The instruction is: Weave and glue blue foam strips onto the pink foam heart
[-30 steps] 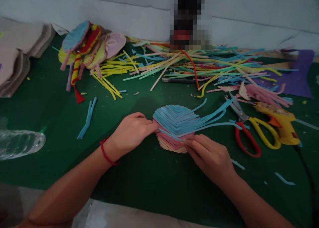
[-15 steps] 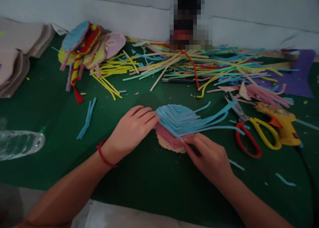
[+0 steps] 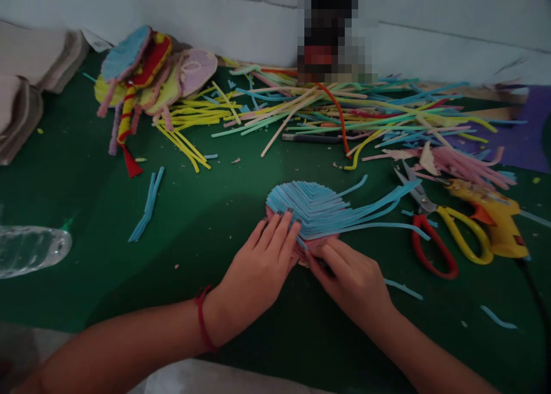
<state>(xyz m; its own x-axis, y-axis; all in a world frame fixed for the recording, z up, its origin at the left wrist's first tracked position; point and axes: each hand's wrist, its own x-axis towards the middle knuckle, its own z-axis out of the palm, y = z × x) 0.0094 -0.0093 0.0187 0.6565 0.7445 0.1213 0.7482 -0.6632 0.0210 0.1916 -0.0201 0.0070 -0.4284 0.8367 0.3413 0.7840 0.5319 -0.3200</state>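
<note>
Disc layered blue over pink, pretty neat.
Left hand lies flat on it, fingers apart; right hand at a blue strip, can't tell if pinching.

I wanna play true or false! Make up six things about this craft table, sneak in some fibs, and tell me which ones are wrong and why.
1. The fingers of the left hand rest on the craft piece. True.
2. Both handles of the scissors are red. False: one handle of the scissors is red, the other yellow.
3. The glue gun is mostly yellow. True.
4. The clear bottle stands upright. False: the clear bottle lies on its side.
5. Blue strips stick out from the craft piece toward the scissors. True.
6. The right hand is touching the glue gun. False: the right hand is at the near edge of the craft piece.
</note>
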